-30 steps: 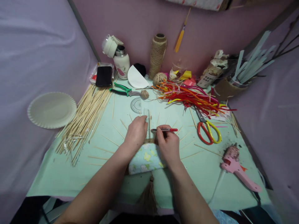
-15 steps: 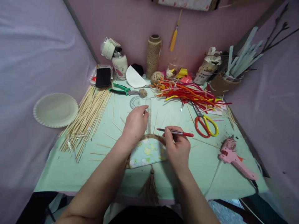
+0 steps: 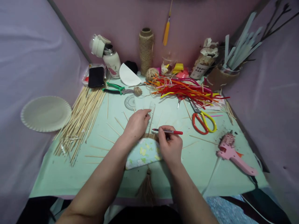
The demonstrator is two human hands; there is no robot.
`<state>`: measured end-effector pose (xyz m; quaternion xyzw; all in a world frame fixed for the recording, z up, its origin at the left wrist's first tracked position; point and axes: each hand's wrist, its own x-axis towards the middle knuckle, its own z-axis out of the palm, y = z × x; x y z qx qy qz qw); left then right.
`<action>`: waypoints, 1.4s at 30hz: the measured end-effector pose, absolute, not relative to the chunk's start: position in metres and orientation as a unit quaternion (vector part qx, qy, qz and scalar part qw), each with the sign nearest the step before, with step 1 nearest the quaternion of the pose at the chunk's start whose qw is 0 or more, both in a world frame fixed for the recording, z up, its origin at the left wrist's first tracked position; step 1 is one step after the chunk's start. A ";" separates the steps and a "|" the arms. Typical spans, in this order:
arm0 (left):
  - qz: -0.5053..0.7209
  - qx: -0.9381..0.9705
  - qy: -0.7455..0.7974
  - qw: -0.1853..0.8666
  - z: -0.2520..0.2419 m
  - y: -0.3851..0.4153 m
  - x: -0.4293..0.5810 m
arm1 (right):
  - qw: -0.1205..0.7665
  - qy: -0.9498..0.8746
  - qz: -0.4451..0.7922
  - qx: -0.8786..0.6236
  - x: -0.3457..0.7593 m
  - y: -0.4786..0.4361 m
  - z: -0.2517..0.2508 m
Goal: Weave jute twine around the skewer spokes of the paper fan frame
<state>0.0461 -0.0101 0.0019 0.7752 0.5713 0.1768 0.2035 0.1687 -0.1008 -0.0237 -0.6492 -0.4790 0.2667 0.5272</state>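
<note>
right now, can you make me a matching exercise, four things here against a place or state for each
1. slim red-ended pen
2. white cylindrical flask with metal neck
3. pink plastic glue gun
4. clear straight plastic ruler

A. farthest right of the four
B. at the left hand
C. held in the right hand
D. lid open

Pairs: 1-C, 2-D, 3-A, 4-B

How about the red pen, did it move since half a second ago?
Yes: the red pen moved left, farther from the scissors lying still.
</note>
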 end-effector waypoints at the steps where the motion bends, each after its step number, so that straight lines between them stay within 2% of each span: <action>1: 0.177 0.773 0.573 0.207 0.002 -0.010 0.046 | 0.524 -0.490 0.257 -0.648 0.168 -0.101 -0.024; 30: 0.153 0.754 0.596 0.230 -0.005 -0.010 0.048 | 0.524 -0.511 0.228 -0.642 0.166 -0.100 -0.026; 42: 0.145 0.758 0.599 0.214 -0.003 -0.012 0.048 | 0.519 -0.477 0.271 -0.656 0.165 -0.098 -0.025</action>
